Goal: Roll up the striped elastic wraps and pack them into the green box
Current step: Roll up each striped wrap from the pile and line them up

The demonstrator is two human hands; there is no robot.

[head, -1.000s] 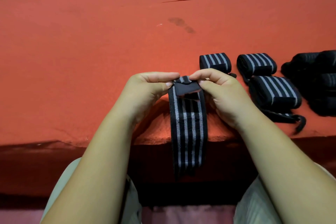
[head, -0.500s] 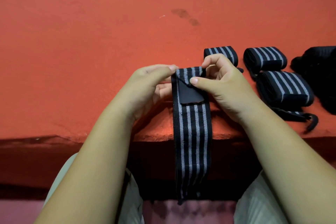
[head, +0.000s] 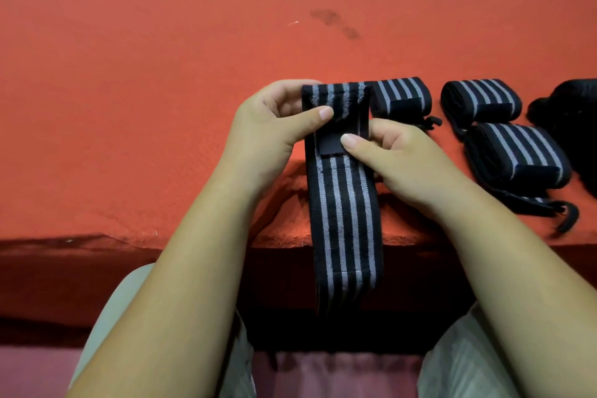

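A striped wrap (head: 344, 203), black with grey lines, is held over the near edge of the red surface (head: 129, 107) by both hands. Its upper end is folded over, and the fold is pinched by the left hand (head: 271, 126): the thumb is laid across the front of the band and the fingers are curled behind it. The right hand (head: 397, 152) is clamped on the wrap's right edge, with the thumb pressed on a black patch (head: 329, 147) just below the fold and the other fingers bent behind the fabric. The two thumbs are set close together, one slightly above the other. From the hands the band hangs flat and straight, down past the edge of the surface and between the knees of pale trousers (head: 458, 365); its lower end is lost in shadow.

Three rolled wraps of the same pattern are laid on the surface to the right. The first (head: 400, 97) lies just beside the held band's upper corner; whether the two touch cannot be told. The second (head: 481, 100) lies further right, and the third (head: 520, 155) nearer the person, with a loose black strap (head: 565, 220) trailing from it. A dark heap (head: 571, 119) is cut off by the right border. A dark stain (head: 336, 22) is seen further back.
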